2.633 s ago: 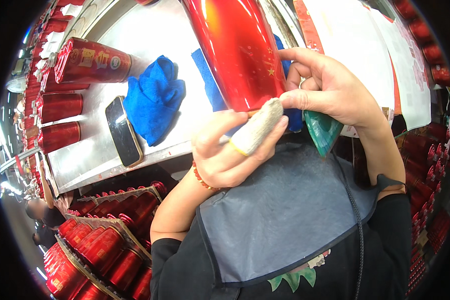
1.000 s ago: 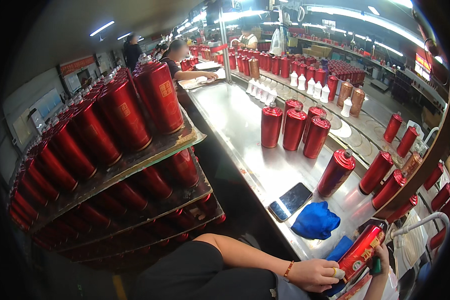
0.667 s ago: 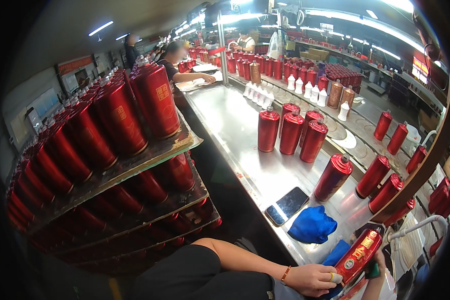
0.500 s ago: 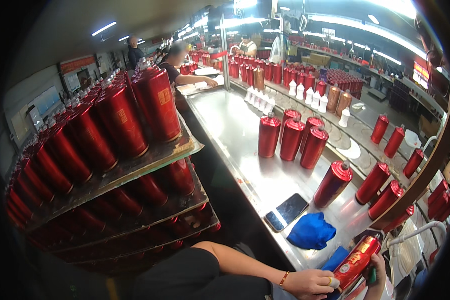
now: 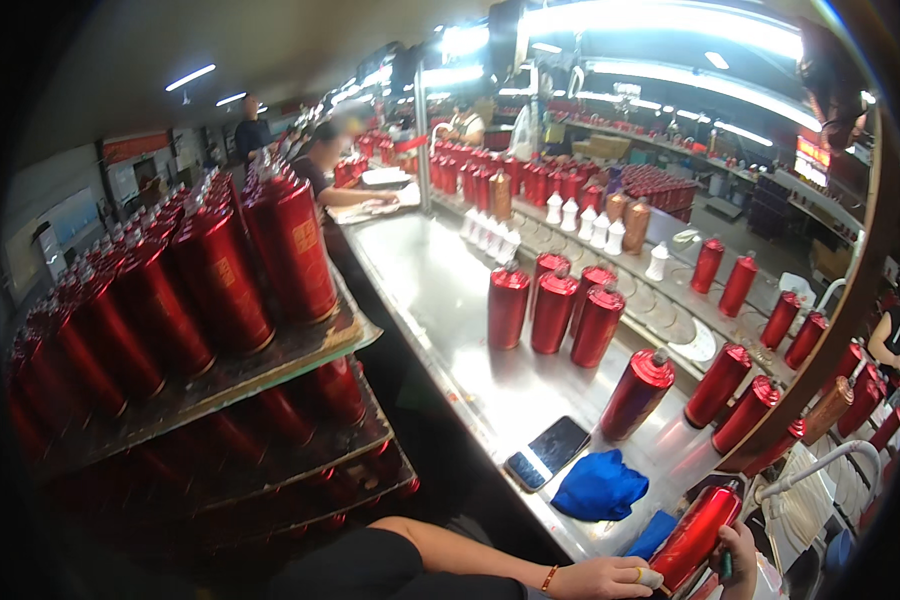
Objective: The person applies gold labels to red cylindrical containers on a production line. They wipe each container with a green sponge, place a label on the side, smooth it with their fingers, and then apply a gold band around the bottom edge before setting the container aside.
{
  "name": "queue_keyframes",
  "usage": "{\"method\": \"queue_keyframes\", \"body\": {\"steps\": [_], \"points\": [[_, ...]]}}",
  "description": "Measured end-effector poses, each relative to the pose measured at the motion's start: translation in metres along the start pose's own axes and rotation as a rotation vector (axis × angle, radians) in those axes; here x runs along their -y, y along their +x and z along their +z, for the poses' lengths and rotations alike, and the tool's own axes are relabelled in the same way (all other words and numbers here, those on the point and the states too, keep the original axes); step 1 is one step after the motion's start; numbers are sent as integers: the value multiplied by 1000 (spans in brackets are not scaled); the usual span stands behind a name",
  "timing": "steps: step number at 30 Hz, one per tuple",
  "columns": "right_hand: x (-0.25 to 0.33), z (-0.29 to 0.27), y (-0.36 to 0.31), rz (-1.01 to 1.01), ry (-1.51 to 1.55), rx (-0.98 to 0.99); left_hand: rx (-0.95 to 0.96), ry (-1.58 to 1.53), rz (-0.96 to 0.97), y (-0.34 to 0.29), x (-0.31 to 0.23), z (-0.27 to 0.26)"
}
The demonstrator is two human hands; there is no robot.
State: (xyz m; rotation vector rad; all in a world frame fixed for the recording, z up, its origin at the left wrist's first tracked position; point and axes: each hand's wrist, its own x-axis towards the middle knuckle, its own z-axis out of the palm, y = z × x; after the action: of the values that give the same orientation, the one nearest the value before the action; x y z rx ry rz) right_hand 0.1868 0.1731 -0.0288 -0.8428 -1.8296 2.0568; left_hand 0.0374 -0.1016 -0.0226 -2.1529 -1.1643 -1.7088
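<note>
At the lower right, a shiny red bottle (image 5: 698,538) is held tilted over the bench edge, its neck pointing up and to the right. My left hand (image 5: 605,578) grips it near its base; one finger wears a pale cover, and a bracelet circles the wrist. My right hand (image 5: 738,562) is closed around the other side of the bottle, with a small dark green object (image 5: 726,562) in the palm whose kind I cannot make out. Beside the bottle lie a crumpled blue cloth (image 5: 600,486) and a flat blue piece (image 5: 652,535).
A phone (image 5: 548,453) lies on the metal bench (image 5: 410,265). Several red bottles (image 5: 638,395) stand beyond it, and small white bottles (image 5: 657,262) line a conveyor (image 5: 625,275). A loaded rack (image 5: 270,375) rises at left. A co-worker (image 5: 320,165) sits at the far bench end.
The bottle has turned in my hands: its gold lettering faced up before and no longer shows. My view has shifted, so the bench things appear farther left and lower.
</note>
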Motion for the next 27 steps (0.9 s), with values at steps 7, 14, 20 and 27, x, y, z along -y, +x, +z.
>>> {"method": "queue_keyframes", "body": {"steps": [7, 14, 20, 27], "points": [[14, -4, -11, 6, 30, 66, -8, -32, -16, 0, 3, -2], [17, 37, -19, -148, 47, -26, 41, -146, -141, -28, 10, 13], [25, 16, -19, 9, -37, 32, 39, -112, -122, -30, 9, 16], [8, 27, -16, -64, 71, -57, 40, -91, -99, -27, 9, 16]]}}
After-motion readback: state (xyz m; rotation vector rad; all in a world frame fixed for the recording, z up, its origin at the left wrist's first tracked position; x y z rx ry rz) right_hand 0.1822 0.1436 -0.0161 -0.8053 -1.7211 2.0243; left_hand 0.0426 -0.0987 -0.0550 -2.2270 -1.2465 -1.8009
